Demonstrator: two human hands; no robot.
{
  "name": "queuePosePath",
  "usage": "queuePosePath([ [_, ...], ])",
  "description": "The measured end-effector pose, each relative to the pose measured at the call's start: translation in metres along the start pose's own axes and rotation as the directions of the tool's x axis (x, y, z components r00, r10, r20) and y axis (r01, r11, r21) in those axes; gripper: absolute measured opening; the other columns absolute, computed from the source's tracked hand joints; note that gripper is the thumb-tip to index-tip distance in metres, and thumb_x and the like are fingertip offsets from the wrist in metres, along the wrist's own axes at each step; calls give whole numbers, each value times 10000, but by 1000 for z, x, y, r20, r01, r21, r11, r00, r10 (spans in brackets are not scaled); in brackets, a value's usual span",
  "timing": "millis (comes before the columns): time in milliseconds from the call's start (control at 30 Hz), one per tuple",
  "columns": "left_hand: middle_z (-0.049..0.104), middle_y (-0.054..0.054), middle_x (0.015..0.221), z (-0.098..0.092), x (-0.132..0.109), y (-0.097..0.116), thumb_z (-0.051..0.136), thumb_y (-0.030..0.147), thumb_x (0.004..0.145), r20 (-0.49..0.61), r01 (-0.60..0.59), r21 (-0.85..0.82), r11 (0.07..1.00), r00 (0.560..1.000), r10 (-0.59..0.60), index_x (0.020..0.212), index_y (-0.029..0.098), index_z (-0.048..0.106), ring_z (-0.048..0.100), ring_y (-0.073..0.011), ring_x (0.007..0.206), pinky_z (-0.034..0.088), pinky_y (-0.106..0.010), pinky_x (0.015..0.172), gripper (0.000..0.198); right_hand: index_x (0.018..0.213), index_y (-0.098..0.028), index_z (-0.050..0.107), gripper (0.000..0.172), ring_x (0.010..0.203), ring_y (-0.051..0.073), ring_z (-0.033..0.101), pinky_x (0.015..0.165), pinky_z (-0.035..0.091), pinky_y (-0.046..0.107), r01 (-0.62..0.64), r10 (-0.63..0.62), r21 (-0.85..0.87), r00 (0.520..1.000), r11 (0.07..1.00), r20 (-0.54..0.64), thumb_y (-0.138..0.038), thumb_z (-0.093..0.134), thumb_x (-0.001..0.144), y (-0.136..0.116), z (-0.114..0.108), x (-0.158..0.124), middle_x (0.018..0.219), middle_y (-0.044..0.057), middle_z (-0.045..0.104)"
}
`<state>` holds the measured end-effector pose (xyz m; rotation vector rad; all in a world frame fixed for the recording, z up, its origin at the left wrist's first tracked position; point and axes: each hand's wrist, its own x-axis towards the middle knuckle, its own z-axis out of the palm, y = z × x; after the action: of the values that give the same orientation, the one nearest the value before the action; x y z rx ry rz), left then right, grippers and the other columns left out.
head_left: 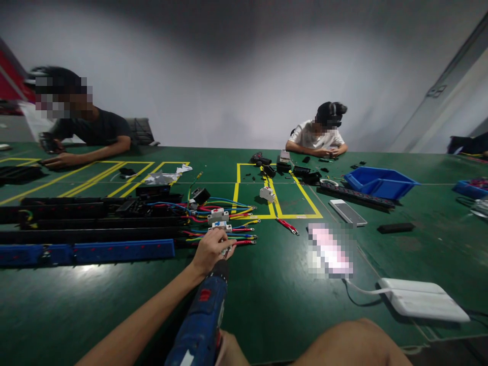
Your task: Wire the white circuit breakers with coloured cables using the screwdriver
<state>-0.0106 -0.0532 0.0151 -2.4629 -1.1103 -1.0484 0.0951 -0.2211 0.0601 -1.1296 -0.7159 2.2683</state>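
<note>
The drill (pixel 202 315) serves as the reference point, nose pointing away from the person. The right hand (pixel 231 351) is at the rear of the drill, its grip clenched on the handle; the drill body hides most of the fingers. The left hand (pixel 213 249) is directly ahead of the nose, its grip grasping the held breaker (pixel 225 250), which is partly covered by the fingers. Contact between bit and breaker cannot be confirmed. Ahead of the drill, beyond the left hand, lie a blue-marked breaker (pixel 221 226) and a red-marked breaker (pixel 218 214), among wires (pixel 244 237) in red, blue and yellow-green with ring lugs. Left of the drill, a blue strip (pixel 125 250) lies nearest, with black strips (pixel 95 235) parallel beyond it. Ahead and to the right of the drill, a loose breaker (pixel 267 194) rests on the green counter (pixel 274 310), with red leads (pixel 286 225) nearer. Right of the drill are a lit phone (pixel 331 251), a white phone (pixel 347 212), a black bar (pixel 396 227) and a white box (pixel 425 300) with a cable. Well beyond the drill, a blue bin (pixel 381 184) sits to the right; one co-worker (pixel 102 129) is seated to the left, another (pixel 307 137) to the right.
</note>
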Motion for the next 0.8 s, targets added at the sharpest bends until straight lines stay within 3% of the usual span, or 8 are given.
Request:
queuePosePath([
  [200,563,-27,758,3,-2,-3,679,236,817,-24,-15,-2,1000,1000,15,946,286,736,489,-155,732,365,-286,657,150,816,-177,672,490,684,195,630,622,509,270,45,-43,-42,999,998,29,-403,890,439,0,-12,-19,629,-4,618],
  [467,564,-28,764,2,-2,-3,667,243,826,-12,-17,-3,1000,1000,17,972,292,734,488,-158,736,357,-288,651,168,832,-172,661,573,682,189,627,630,513,277,47,-43,-73,997,996,61,-525,868,431,3,-4,-3,624,-5,598],
  [700,561,-27,764,0,-1,-2,668,242,824,-12,-8,-8,1000,1000,8,955,294,739,485,-158,739,351,-287,648,157,870,-169,656,631,721,189,632,659,517,271,62,-53,-100,995,993,83,-451,918,370,-2,-11,-16,652,-13,612],
  [800,561,-27,767,0,0,-2,672,240,820,-9,-6,-14,1000,1000,6,951,298,740,489,-159,742,357,-287,650,159,878,-164,658,591,731,195,638,653,519,269,52,-43,-107,995,993,89,-433,918,422,-7,-11,-22,675,-6,623],
])
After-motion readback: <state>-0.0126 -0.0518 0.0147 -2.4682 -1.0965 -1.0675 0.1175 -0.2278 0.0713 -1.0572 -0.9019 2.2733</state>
